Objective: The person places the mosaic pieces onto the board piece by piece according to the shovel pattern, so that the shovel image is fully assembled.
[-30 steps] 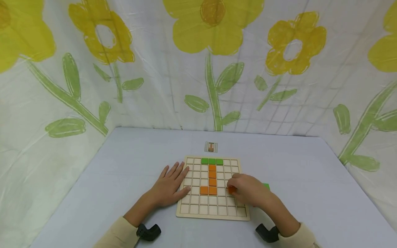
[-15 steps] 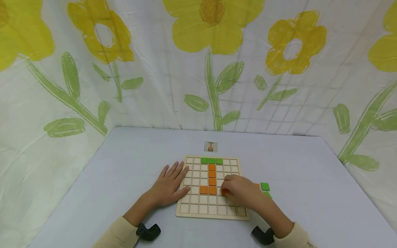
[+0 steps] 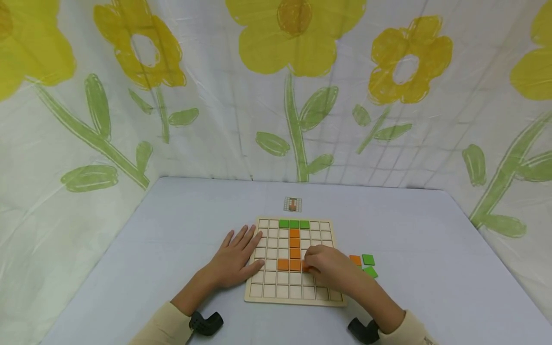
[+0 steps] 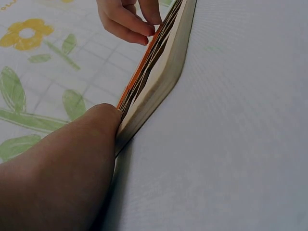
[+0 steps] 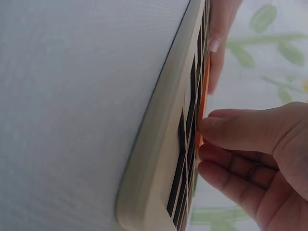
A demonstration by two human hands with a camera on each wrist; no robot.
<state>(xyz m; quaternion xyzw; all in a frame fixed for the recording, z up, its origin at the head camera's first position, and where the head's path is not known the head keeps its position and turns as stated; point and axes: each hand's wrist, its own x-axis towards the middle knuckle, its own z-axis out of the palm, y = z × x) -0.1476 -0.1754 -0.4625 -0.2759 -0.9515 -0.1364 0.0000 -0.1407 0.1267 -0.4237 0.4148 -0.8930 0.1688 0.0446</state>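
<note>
A wooden grid board (image 3: pixel 282 291) lies on the table, with three green tiles (image 3: pixel 294 224) in its far row. Below them runs a column of orange tiles (image 3: pixel 294 242), with one more orange tile (image 3: pixel 283 264) left of its lowest one. My right hand (image 3: pixel 329 268) pinches an orange square tile (image 3: pixel 305 266) at the cell just right of that lowest one. Thumb and fingertips are right at the board's surface in the right wrist view, partly hiding the tile (image 5: pixel 198 138). My left hand (image 3: pixel 235 262) rests with spread, straight fingers on the board's left edge.
Right of the board, partly behind my right hand, lie loose green tiles (image 3: pixel 368 259) and an orange tile (image 3: pixel 355 260). A small printed grid card (image 3: pixel 293 204) lies beyond the board's far edge. A flower-patterned curtain (image 3: pixel 215 143) hangs behind the table.
My right hand has moved left across the board with the orange tile, up to the lowest row of orange tiles. Loose tiles at the right have come into view. My left hand stays put.
</note>
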